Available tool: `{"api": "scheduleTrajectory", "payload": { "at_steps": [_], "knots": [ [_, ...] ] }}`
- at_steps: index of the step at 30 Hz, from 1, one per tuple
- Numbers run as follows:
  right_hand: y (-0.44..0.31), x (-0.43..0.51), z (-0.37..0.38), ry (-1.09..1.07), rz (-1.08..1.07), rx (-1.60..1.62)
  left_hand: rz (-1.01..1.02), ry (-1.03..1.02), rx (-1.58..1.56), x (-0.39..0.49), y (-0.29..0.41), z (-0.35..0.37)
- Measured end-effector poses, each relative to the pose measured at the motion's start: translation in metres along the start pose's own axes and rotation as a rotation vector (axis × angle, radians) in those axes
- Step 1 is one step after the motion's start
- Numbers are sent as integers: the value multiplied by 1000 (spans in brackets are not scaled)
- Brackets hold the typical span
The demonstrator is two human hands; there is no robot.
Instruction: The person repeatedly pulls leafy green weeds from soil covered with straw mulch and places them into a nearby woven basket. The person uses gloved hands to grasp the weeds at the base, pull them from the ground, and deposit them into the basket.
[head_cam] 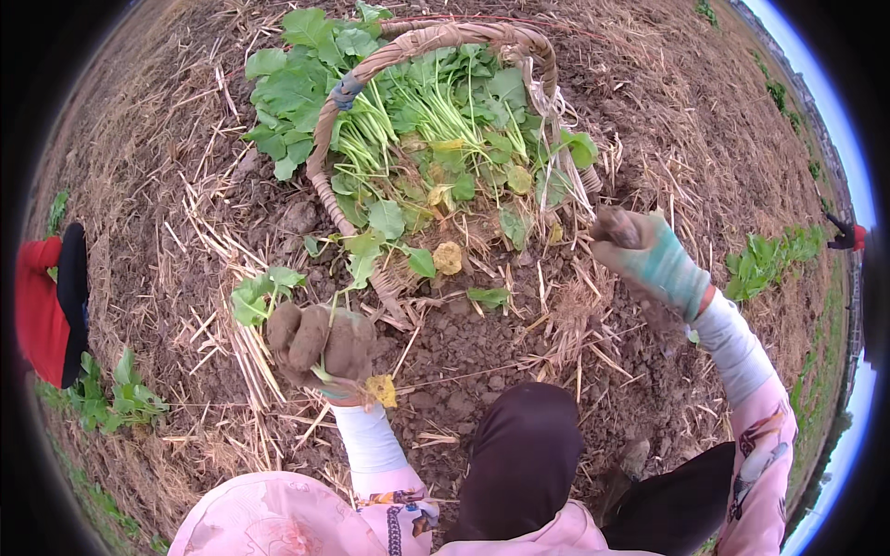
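Note:
Before me, a woven basket with a twisted handle holds leafy green seedlings, their pale stems towards me. My left hand, in a soil-stained glove, is closed around a seedling, whose leaves stick out at the upper left and whose stem base shows by the wrist with a yellow leaf. At the basket's right, my right hand, in a green and white muddy glove, is curled; whether something is inside its fingers cannot be told. Loose leaves lie on the soil between my hands.
Straw covers much of the cloddy soil. A thin string crosses the ground near my knee. Leafy plants stand at left and right. A person in red is at the far left, another at the far right.

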State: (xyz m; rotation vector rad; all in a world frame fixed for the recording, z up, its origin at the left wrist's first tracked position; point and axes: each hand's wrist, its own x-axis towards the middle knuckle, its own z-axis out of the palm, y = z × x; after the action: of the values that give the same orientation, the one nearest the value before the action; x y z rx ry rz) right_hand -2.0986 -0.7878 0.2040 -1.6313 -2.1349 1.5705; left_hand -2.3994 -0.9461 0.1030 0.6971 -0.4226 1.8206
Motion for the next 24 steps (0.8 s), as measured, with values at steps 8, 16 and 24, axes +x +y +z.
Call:
{"api": "scheduleTrajectory", "payload": {
  "at_steps": [8, 16, 24],
  "knots": [
    [-71, 222, 156, 146, -179, -359, 278, 802, -25, -122, 16, 73],
    [-77, 148, 110, -22, -118, 35, -119, 1167, 227, -128, -33, 67],
    [-16, 1, 32, -294, 28, 21, -861, 923, 233, -62, -123, 12]
  ]
}}
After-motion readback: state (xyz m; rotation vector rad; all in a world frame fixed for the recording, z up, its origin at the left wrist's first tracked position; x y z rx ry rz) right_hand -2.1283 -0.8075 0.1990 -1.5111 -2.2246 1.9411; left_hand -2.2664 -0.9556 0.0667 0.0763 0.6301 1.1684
